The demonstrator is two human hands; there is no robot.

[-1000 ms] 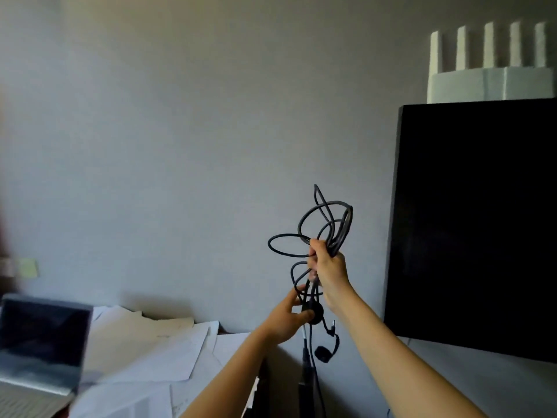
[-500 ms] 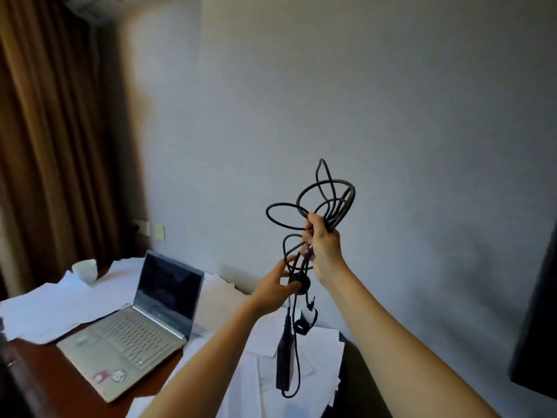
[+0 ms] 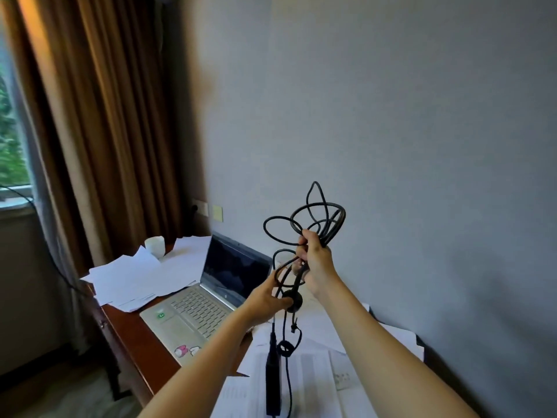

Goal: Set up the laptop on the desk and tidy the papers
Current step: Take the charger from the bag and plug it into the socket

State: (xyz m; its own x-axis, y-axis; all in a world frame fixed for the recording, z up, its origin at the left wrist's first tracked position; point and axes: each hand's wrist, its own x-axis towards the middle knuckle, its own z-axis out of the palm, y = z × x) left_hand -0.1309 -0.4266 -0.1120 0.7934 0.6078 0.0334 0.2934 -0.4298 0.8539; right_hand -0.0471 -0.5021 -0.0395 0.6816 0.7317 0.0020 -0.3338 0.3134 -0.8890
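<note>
A tangled black charger cable (image 3: pixel 313 218) is held up in front of the grey wall. My right hand (image 3: pixel 316 262) grips the bundle of loops near its top. My left hand (image 3: pixel 266 300) pinches the cable lower down at a round black knob (image 3: pixel 294 300). The black power brick (image 3: pixel 272 378) hangs below on the cord. An open silver laptop (image 3: pixel 208 300) sits on the brown wooden desk (image 3: pixel 132 336), its screen dark. Loose white papers (image 3: pixel 144 273) lie to its left, and more sheets (image 3: pixel 310 375) lie under my arms.
A white cup (image 3: pixel 155 245) stands on the papers at the desk's far corner. Brown curtains (image 3: pixel 105 131) hang on the left beside a window (image 3: pixel 12 140). A wall socket (image 3: pixel 200 208) and a yellow sticky note (image 3: pixel 217 213) sit behind the laptop.
The view has swung left and down: the black panel on the right is gone and the curtains, window and whole laptop show. Both hands keep their hold on the cable.
</note>
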